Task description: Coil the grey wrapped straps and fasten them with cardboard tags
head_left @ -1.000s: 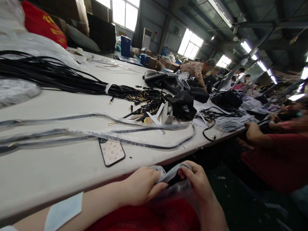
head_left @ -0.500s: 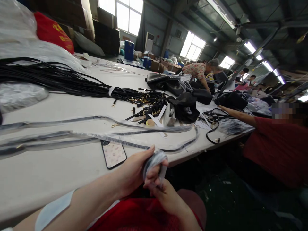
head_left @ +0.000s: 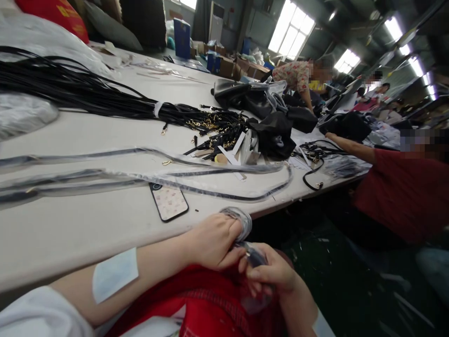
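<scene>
My left hand is closed on a coiled strap in clear plastic, just off the table's front edge. Close beside it on the right, my right hand pinches the dark, plastic-wrapped end of a strap. Above my hands, long plastic-wrapped straps run across the white table, partly over a phone with a pale patterned case. Farther back lies a large bundle of black straps with gold clasps, tied with a white band.
Black bags and white strips lie beyond the wrapped straps. At the right, a person in a dark red shirt reaches onto the table. Another person in a floral shirt leans over it farther back. Plastic sheeting covers the far left.
My left hand has turned over, its back now facing up, with the coil at its fingers. My right hand has moved right and grips the strap's dark end. The view has tilted down.
</scene>
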`<state>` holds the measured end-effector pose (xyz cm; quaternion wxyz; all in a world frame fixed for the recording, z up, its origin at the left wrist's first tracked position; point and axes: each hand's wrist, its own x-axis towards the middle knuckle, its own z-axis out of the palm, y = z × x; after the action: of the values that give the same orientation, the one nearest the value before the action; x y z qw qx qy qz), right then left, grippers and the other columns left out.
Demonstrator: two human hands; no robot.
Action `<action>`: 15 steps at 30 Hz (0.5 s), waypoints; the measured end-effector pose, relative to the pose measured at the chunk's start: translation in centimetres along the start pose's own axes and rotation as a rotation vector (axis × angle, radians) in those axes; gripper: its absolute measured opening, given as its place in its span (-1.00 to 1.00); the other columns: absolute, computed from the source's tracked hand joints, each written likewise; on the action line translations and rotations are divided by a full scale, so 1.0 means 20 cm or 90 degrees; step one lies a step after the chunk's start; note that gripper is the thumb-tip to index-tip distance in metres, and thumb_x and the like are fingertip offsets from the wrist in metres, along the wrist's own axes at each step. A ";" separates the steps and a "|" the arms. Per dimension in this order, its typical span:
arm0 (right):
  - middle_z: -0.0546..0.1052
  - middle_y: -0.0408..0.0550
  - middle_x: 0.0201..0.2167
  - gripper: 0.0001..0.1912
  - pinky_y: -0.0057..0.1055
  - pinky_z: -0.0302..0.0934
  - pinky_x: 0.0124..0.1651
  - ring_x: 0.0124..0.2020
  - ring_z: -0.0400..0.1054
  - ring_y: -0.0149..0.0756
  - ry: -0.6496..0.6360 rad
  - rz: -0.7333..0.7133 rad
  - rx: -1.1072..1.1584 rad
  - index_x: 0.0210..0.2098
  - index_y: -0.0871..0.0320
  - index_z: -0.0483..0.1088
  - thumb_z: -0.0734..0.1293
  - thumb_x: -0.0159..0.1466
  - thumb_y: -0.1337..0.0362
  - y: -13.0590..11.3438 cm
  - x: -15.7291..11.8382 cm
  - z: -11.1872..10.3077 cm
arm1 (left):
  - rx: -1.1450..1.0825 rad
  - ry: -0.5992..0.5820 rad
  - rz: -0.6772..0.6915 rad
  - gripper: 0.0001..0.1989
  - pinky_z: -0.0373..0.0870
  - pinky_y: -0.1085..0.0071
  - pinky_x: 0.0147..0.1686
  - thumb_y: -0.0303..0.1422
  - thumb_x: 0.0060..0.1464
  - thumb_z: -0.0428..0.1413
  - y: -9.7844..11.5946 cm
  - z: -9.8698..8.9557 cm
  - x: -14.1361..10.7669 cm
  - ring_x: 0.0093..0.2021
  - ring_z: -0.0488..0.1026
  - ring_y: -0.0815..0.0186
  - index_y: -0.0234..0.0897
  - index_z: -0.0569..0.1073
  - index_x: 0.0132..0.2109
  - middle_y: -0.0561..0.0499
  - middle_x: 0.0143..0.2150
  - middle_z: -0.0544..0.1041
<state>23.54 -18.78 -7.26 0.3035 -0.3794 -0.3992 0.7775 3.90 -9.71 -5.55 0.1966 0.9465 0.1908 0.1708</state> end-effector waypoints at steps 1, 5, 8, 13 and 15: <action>0.45 -0.21 -0.62 -0.62 -0.63 0.11 -0.66 -0.77 0.15 -0.59 0.000 0.038 -0.031 -0.23 0.27 0.40 0.47 0.11 0.11 -0.01 -0.02 -0.02 | 0.000 -0.026 0.009 -0.70 0.32 0.26 -0.38 -0.13 0.12 -0.01 0.00 0.00 -0.01 -0.43 0.42 0.12 -0.30 0.41 -0.29 -0.13 -0.44 0.48; 0.49 -0.21 -0.48 -0.63 -0.67 0.09 -0.65 -0.66 0.24 -0.56 -0.026 0.167 -0.215 -0.10 0.18 0.34 0.43 0.17 0.15 -0.04 -0.07 -0.12 | -0.044 -0.112 0.018 -0.55 0.17 0.33 -0.55 0.10 -0.02 0.12 0.01 0.08 -0.05 -0.60 0.31 0.23 -0.24 0.43 -0.43 -0.05 -0.58 0.41; 0.48 -0.21 -0.45 -0.74 -0.61 0.12 -0.58 -0.61 0.26 -0.51 -0.040 0.183 -0.367 -0.15 0.17 0.40 0.36 0.24 0.15 -0.08 -0.09 -0.18 | -0.146 -0.144 0.004 -0.57 -0.01 0.37 -0.61 0.04 0.05 0.11 0.02 0.13 -0.07 -0.68 0.13 0.36 -0.21 0.38 -0.53 0.05 -0.65 0.30; 0.51 -0.11 -0.37 -0.69 -0.43 0.22 -0.23 -0.33 0.37 -0.31 0.061 0.023 -0.581 -0.31 0.18 0.51 0.26 0.32 0.09 -0.06 -0.05 -0.22 | -0.566 -0.258 -0.196 -0.51 -0.08 0.44 -0.66 0.04 0.13 0.01 0.01 0.13 -0.06 -0.69 0.00 0.44 -0.24 0.36 -0.55 0.16 -0.70 0.16; 0.51 -0.07 -0.35 -0.58 -0.39 0.22 -0.20 -0.31 0.37 -0.29 0.154 -0.061 -0.522 -0.26 0.18 0.50 0.17 0.37 0.00 0.00 -0.01 -0.19 | -0.813 -0.262 -0.293 -0.45 0.01 0.46 -0.65 0.12 0.12 -0.05 0.00 0.13 -0.05 -0.71 0.06 0.43 -0.28 0.42 -0.49 0.17 -0.75 0.15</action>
<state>26.79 -17.40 -8.64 0.2081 -0.5381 -0.6537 0.4896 4.10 -10.84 -8.10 0.7761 0.5951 0.2073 0.0212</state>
